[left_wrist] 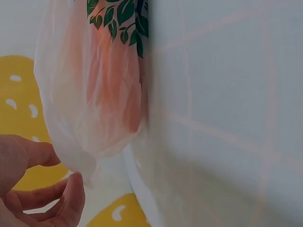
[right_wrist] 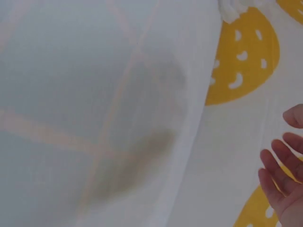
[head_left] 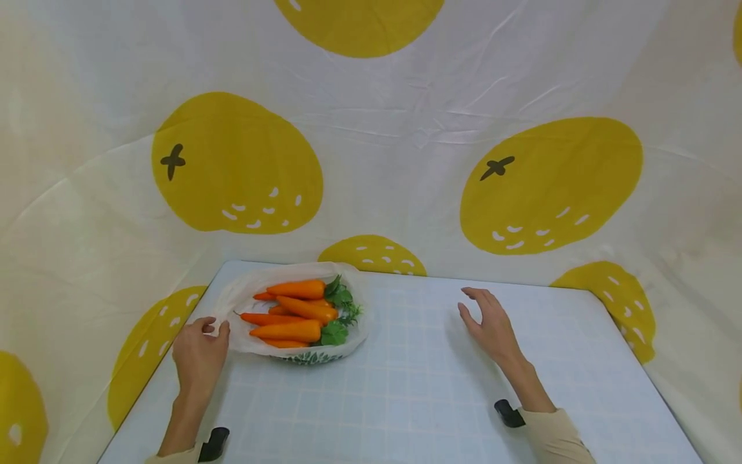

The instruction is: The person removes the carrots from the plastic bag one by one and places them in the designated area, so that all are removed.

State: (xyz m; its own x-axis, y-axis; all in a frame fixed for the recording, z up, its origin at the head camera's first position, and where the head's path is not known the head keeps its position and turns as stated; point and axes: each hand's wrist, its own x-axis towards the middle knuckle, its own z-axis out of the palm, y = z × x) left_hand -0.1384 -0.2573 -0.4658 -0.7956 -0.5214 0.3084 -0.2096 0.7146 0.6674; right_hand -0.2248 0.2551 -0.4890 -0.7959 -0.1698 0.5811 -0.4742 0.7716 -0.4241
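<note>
A thin white plastic bag (head_left: 352, 345) with a green leaf print lies at the table's back left, its mouth spread wide. Several orange carrots (head_left: 290, 332) with green leafy tops (head_left: 342, 296) show inside. Beside the bag's left edge is my left hand (head_left: 199, 354), fingers bent and a gap between thumb and fingertip. The left wrist view has this hand (left_wrist: 38, 189) at the bag's lower corner (left_wrist: 78, 156); a firm pinch does not show. My right hand (head_left: 493, 325) hovers over the table's right part, holding nothing, fingers loosely spread, as the right wrist view also shows.
The table (head_left: 406, 386) has a pale blue checked top. White cloth (head_left: 394, 174) printed with large yellow fruit hangs behind it and along its sides. A black strap device (head_left: 509, 414) sits on the right wrist, another (head_left: 214, 444) on the left.
</note>
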